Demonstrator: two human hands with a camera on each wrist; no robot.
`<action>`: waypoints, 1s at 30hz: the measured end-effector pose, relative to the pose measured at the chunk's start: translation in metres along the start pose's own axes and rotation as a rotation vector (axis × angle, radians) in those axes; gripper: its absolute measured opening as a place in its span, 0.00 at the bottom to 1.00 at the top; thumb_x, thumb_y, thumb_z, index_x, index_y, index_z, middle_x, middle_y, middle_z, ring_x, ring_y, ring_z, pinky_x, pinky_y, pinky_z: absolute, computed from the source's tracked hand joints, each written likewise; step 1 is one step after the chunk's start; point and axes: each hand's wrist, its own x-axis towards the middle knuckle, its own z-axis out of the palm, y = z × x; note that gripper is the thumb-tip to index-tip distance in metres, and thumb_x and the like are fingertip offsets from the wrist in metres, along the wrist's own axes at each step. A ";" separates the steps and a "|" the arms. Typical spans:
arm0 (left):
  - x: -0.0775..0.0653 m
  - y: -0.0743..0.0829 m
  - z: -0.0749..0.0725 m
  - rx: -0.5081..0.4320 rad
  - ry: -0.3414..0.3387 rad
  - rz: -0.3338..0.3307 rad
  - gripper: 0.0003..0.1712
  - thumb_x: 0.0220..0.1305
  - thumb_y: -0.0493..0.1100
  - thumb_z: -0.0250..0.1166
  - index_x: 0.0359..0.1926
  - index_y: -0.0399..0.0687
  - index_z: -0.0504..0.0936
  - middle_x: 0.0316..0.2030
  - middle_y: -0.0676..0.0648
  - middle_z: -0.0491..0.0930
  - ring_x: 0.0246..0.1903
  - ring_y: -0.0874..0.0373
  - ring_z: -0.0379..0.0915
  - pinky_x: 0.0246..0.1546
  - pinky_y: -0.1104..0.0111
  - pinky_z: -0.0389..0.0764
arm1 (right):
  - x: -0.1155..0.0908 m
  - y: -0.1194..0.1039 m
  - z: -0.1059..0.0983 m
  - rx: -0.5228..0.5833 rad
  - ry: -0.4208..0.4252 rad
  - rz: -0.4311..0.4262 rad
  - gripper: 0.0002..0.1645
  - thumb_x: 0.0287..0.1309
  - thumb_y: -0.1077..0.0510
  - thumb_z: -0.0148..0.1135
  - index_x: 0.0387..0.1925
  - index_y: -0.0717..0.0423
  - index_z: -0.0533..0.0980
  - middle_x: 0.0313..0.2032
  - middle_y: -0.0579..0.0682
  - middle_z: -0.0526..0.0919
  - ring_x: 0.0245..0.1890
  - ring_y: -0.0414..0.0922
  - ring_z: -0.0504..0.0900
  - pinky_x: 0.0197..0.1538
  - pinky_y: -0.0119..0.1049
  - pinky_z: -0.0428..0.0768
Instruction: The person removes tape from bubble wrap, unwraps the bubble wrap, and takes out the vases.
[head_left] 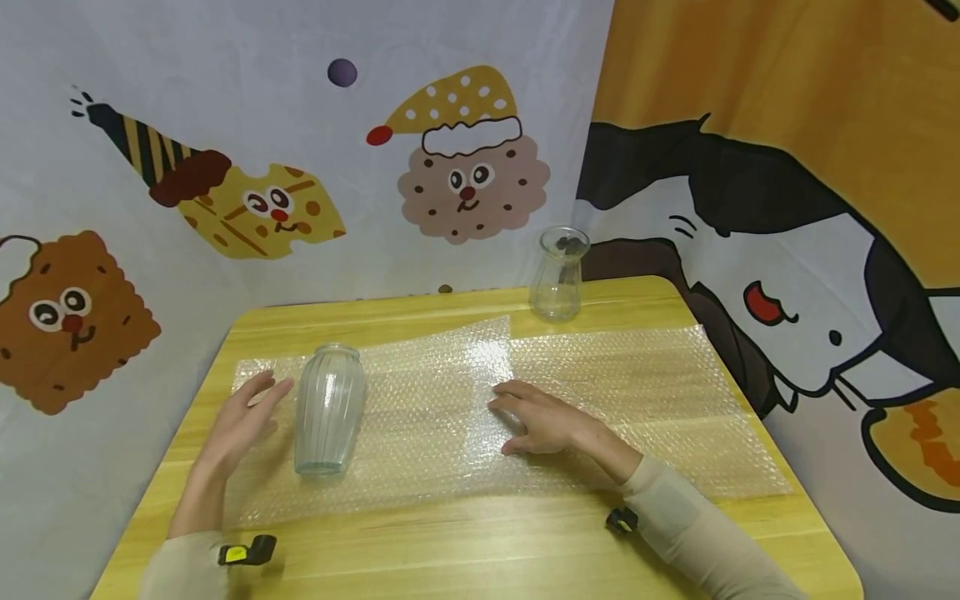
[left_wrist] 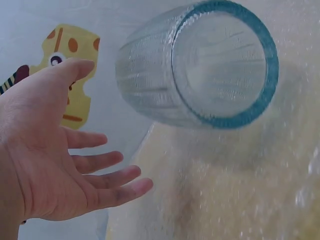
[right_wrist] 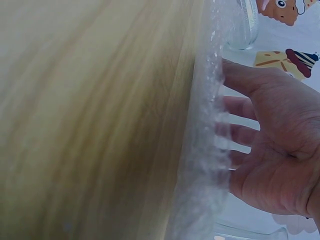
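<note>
A ribbed clear glass vase [head_left: 330, 412] lies on its side on a sheet of bubble wrap [head_left: 420, 442], its mouth toward the back. In the left wrist view the thick greenish base of the vase [left_wrist: 272, 65] faces the camera. My left hand [head_left: 243, 421] is just left of the vase, fingers spread and apart from it. To the right, my right hand [head_left: 543, 421] is over the middle of the bubble wrap with its fingers extended and nothing held. In the right wrist view the edge of the bubble wrap partly covers the fingertips of that hand [right_wrist: 280, 135].
A second clear glass vase [head_left: 557, 279], with a flared rim, stands upright at the back right of the wooden table [head_left: 420, 550]. Cloth backdrops with cartoon prints [head_left: 300, 50] hang behind and beside the table. Each sleeve has a small black camera [head_left: 622, 521] at the wrist.
</note>
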 end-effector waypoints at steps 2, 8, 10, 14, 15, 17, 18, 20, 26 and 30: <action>0.003 0.004 0.002 -0.025 -0.023 -0.011 0.56 0.72 0.75 0.50 0.84 0.51 0.38 0.83 0.35 0.45 0.72 0.27 0.63 0.68 0.38 0.75 | 0.000 0.000 0.000 -0.001 0.000 0.000 0.49 0.55 0.37 0.74 0.74 0.48 0.68 0.80 0.55 0.60 0.81 0.55 0.58 0.82 0.56 0.60; 0.011 0.017 0.009 -0.023 -0.080 -0.026 0.59 0.70 0.75 0.52 0.84 0.48 0.38 0.82 0.33 0.44 0.69 0.24 0.65 0.69 0.36 0.72 | -0.001 -0.001 -0.001 0.006 0.006 -0.004 0.48 0.55 0.37 0.74 0.73 0.49 0.69 0.79 0.56 0.61 0.80 0.56 0.58 0.82 0.57 0.60; 0.014 0.021 0.012 -0.004 -0.101 -0.035 0.60 0.70 0.76 0.51 0.84 0.47 0.38 0.82 0.32 0.45 0.67 0.23 0.68 0.68 0.35 0.73 | -0.001 -0.002 -0.001 0.006 0.010 -0.004 0.48 0.55 0.37 0.74 0.73 0.49 0.69 0.79 0.56 0.61 0.80 0.56 0.58 0.82 0.57 0.60; 0.019 0.028 0.018 0.007 -0.139 -0.061 0.63 0.68 0.78 0.52 0.84 0.46 0.36 0.81 0.30 0.47 0.71 0.25 0.64 0.66 0.38 0.77 | -0.001 -0.002 -0.001 0.005 0.009 -0.002 0.48 0.55 0.37 0.74 0.73 0.49 0.69 0.79 0.56 0.61 0.81 0.56 0.58 0.82 0.57 0.60; 0.020 0.030 0.019 0.007 -0.149 -0.067 0.64 0.67 0.79 0.52 0.84 0.45 0.35 0.81 0.29 0.47 0.72 0.26 0.62 0.66 0.39 0.77 | -0.001 -0.002 -0.001 0.006 0.006 0.002 0.49 0.55 0.37 0.74 0.74 0.48 0.68 0.80 0.55 0.60 0.81 0.56 0.58 0.82 0.57 0.59; 0.023 0.033 0.021 0.014 -0.161 -0.083 0.66 0.66 0.80 0.53 0.84 0.45 0.35 0.80 0.28 0.48 0.74 0.27 0.58 0.66 0.40 0.78 | -0.001 -0.002 -0.001 0.011 0.003 0.006 0.49 0.55 0.37 0.74 0.74 0.48 0.68 0.80 0.55 0.60 0.81 0.56 0.57 0.82 0.57 0.59; 0.024 0.034 0.022 0.018 -0.164 -0.089 0.66 0.66 0.80 0.53 0.84 0.45 0.35 0.80 0.28 0.48 0.74 0.27 0.58 0.66 0.41 0.78 | -0.001 -0.002 -0.001 0.015 0.002 0.008 0.49 0.55 0.37 0.74 0.74 0.48 0.68 0.80 0.55 0.60 0.81 0.56 0.57 0.82 0.57 0.59; 0.026 0.037 0.024 0.021 -0.175 -0.100 0.66 0.65 0.81 0.53 0.84 0.45 0.36 0.80 0.27 0.49 0.74 0.27 0.58 0.67 0.40 0.78 | -0.001 -0.002 -0.001 0.020 0.004 0.007 0.49 0.55 0.37 0.74 0.74 0.49 0.68 0.80 0.55 0.60 0.81 0.56 0.58 0.82 0.57 0.60; 0.032 0.039 0.026 0.035 -0.195 -0.114 0.66 0.64 0.82 0.53 0.84 0.46 0.39 0.77 0.27 0.58 0.71 0.28 0.65 0.60 0.41 0.82 | -0.002 -0.003 -0.001 0.026 0.002 0.005 0.49 0.56 0.37 0.74 0.74 0.49 0.68 0.80 0.55 0.60 0.81 0.56 0.57 0.82 0.57 0.60; 0.034 0.043 0.027 0.044 -0.207 -0.122 0.67 0.63 0.82 0.54 0.84 0.46 0.39 0.76 0.27 0.59 0.71 0.28 0.65 0.58 0.41 0.83 | -0.002 -0.002 -0.001 0.037 0.009 0.000 0.48 0.56 0.38 0.74 0.74 0.50 0.68 0.80 0.56 0.60 0.81 0.57 0.57 0.82 0.58 0.61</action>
